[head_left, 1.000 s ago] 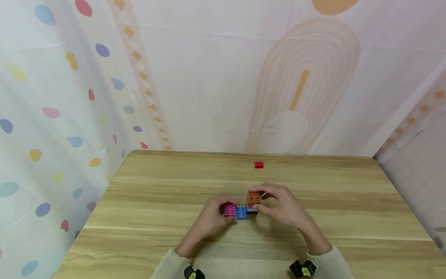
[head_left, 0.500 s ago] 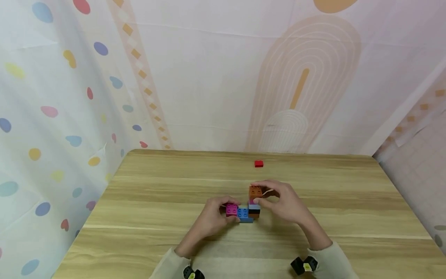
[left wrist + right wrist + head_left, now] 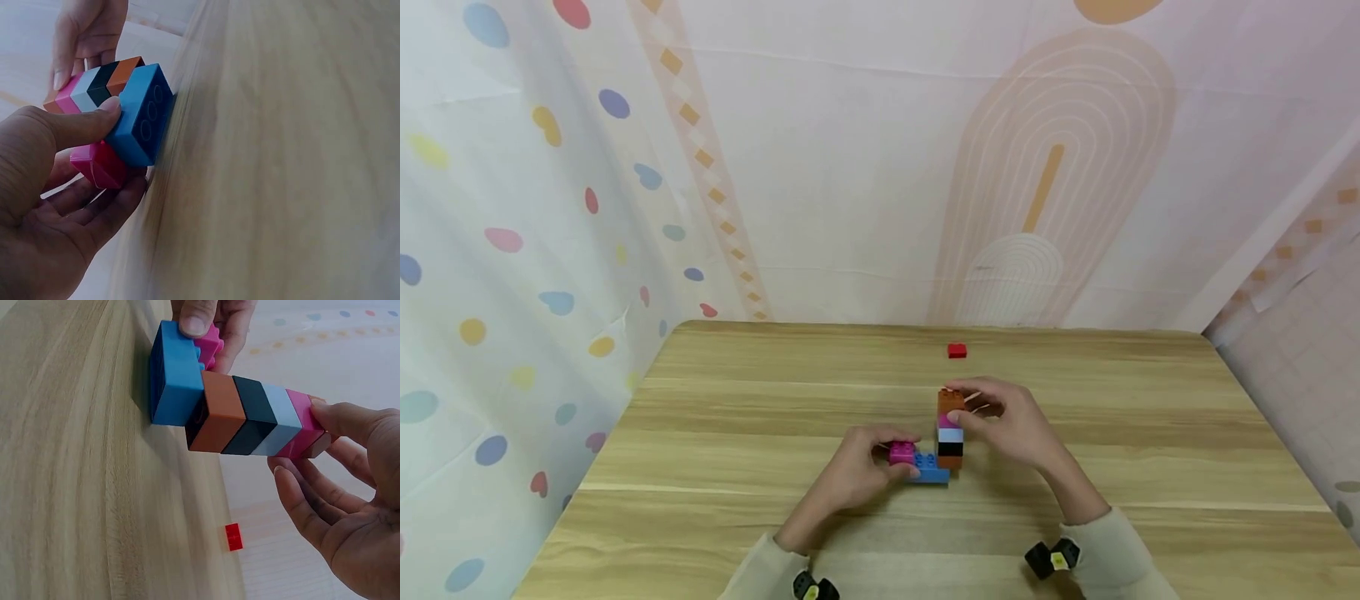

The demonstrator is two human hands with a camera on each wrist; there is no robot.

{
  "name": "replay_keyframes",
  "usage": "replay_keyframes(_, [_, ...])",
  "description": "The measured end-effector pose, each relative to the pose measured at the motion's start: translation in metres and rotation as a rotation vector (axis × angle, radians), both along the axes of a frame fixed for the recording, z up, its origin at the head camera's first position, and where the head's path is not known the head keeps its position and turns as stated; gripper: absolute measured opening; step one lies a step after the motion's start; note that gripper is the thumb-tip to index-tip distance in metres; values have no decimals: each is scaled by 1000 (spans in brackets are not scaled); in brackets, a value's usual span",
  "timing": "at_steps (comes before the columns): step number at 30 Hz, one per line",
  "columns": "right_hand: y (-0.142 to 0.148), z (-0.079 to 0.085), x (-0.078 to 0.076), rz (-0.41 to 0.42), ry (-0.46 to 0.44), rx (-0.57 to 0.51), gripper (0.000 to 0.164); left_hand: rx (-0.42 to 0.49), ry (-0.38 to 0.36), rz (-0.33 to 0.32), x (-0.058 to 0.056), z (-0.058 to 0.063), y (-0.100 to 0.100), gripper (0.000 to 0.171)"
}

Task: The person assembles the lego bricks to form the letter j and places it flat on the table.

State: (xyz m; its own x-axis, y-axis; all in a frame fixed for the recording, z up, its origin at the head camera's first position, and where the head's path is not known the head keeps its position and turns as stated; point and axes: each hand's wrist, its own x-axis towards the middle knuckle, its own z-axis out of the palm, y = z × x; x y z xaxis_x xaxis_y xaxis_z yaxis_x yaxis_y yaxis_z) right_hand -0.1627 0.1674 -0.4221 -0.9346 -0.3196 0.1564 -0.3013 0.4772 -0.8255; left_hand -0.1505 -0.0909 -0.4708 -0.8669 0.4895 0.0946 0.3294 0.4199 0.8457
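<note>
My left hand [image 3: 859, 471] grips the left end of a joined set of toy building bricks, thumb on the long blue brick [image 3: 178, 378] and fingers around a pink brick [image 3: 100, 165]. On the blue brick's right end rises a tower: an orange brick [image 3: 224, 409], then black [image 3: 255, 415], pale blue [image 3: 282, 419], pink [image 3: 304, 419] and another orange brick [image 3: 950, 402] on top. My right hand [image 3: 1009, 421] pinches the tower's upper end by those last two bricks. The blue brick's hollow underside partly shows in the left wrist view, so the set is tilted.
A small red brick [image 3: 957, 351] lies near the far edge of the wooden table [image 3: 760, 400]. Behind the table hangs a patterned cloth [image 3: 850, 167].
The tower's top has tipped back, away from me, so more of its front face shows. My right hand has moved slightly with it, while my left hand keeps its grip.
</note>
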Motion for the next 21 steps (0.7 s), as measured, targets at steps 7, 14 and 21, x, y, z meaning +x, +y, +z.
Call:
replay_keyframes(7, [-2,-3,-5,-15,-11,17,34,9,2,2,2,2,-1,29])
replay_keyframes(14, [-4,-7,-12,-18,-54,33,35,-7,13,5,3,4,-1,26])
replay_keyframes(21, [-7,-16,-21,-32,-72,71,37,-24,61,7,1,4,0,28])
